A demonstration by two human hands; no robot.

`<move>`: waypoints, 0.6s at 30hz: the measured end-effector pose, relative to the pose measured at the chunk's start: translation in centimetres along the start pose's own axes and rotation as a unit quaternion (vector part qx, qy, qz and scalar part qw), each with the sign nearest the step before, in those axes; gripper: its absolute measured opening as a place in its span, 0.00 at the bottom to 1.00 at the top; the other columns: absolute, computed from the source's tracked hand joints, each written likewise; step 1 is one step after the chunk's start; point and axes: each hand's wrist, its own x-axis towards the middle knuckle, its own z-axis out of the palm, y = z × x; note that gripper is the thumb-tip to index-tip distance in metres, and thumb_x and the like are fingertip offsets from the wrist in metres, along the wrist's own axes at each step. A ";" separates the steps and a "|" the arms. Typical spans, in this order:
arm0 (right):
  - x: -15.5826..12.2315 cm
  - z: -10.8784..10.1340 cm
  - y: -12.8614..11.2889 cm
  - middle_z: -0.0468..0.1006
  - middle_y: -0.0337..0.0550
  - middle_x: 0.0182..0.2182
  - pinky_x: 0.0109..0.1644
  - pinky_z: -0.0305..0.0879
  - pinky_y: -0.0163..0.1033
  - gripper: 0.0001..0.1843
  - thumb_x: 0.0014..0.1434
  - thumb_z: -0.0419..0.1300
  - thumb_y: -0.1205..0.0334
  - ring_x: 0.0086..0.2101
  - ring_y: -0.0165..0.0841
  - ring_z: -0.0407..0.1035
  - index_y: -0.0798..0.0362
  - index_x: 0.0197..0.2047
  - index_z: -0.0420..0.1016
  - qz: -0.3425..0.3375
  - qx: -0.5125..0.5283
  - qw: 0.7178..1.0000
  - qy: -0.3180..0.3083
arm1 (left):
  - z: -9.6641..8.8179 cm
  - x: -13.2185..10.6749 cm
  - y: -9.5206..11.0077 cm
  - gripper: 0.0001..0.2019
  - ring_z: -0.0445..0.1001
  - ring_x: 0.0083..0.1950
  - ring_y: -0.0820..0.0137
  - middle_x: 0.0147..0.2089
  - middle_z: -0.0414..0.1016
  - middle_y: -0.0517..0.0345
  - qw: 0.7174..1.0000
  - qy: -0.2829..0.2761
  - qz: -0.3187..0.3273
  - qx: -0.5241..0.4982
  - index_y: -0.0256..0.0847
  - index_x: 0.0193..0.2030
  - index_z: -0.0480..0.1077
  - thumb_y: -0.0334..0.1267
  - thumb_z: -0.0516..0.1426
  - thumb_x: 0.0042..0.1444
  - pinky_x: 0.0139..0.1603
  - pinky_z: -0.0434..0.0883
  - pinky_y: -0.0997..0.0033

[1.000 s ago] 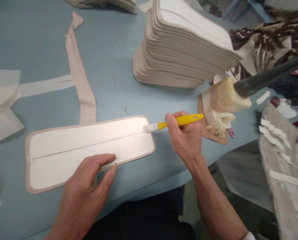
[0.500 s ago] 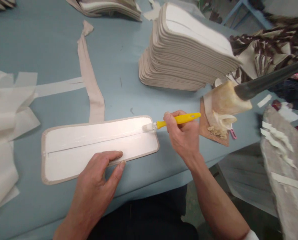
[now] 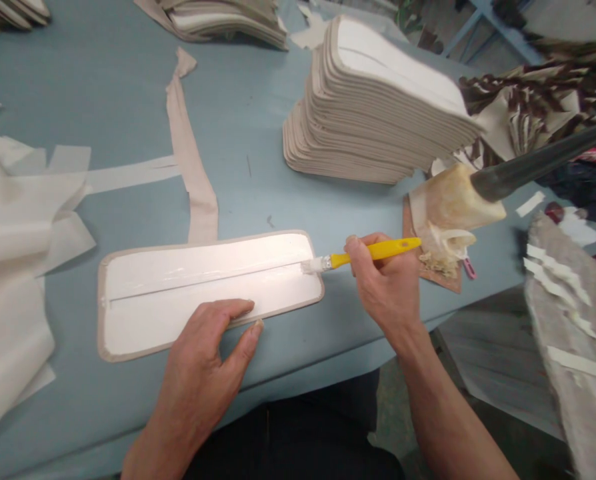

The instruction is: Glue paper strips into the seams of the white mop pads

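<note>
A long white pad with a beige border (image 3: 178, 293) lies flat on the blue-grey table (image 3: 103, 87), a seam running along its length. My left hand (image 3: 205, 357) rests on its near edge, fingers stretched flat, holding nothing. My right hand (image 3: 385, 283) is closed on a small brush with a yellow handle (image 3: 373, 252). The brush's white bristles touch the pad's right end at the seam.
A tall stack of similar pads (image 3: 373, 107) stands behind the right hand. A glue-crusted tool with a dark handle (image 3: 478, 190) lies on a brown scrap at the table's right edge. Beige strips (image 3: 191, 153) and white fabric (image 3: 13, 233) lie at the left.
The brush tip stays at the pad's right end while the view drifts, so pad and hands sit further right in frame. My left hand keeps pressing the near edge.
</note>
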 end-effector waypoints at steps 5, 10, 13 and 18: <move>-0.7 1.4 -3.0 0.66 0.30 0.16 0.20 0.53 0.33 0.16 0.64 0.64 0.52 0.17 0.26 0.59 0.50 0.27 0.73 -0.027 0.080 0.996 -0.003 | 0.2 0.0 0.0 0.08 0.81 0.48 0.71 0.47 0.81 0.63 1.000 0.003 -0.006 -0.005 0.46 0.52 0.74 0.44 0.58 0.73 0.54 0.75 0.71; -1.4 3.4 -2.9 0.64 0.30 0.15 0.19 0.51 0.32 0.16 0.65 0.62 0.50 0.17 0.25 0.58 0.50 0.29 0.73 -0.017 0.081 0.993 -0.080 | 0.3 -0.1 0.2 0.08 0.81 0.47 0.71 0.47 0.81 0.61 1.000 0.012 0.004 -0.010 0.45 0.52 0.74 0.43 0.58 0.73 0.52 0.76 0.71; -1.3 3.1 -2.4 0.65 0.30 0.15 0.20 0.51 0.33 0.17 0.64 0.63 0.50 0.17 0.25 0.58 0.51 0.27 0.73 -0.010 0.047 0.997 -0.060 | 0.4 -0.1 0.2 0.07 0.81 0.47 0.69 0.46 0.82 0.60 1.000 0.022 0.012 -0.007 0.44 0.52 0.73 0.43 0.57 0.74 0.52 0.77 0.70; -1.5 3.4 -3.7 0.66 0.32 0.17 0.21 0.54 0.33 0.17 0.63 0.64 0.50 0.19 0.26 0.59 0.50 0.27 0.74 -0.026 0.091 0.995 -0.019 | 0.5 -0.1 0.2 0.07 0.81 0.47 0.68 0.46 0.82 0.58 1.000 0.022 0.015 -0.011 0.43 0.52 0.73 0.41 0.58 0.73 0.53 0.78 0.68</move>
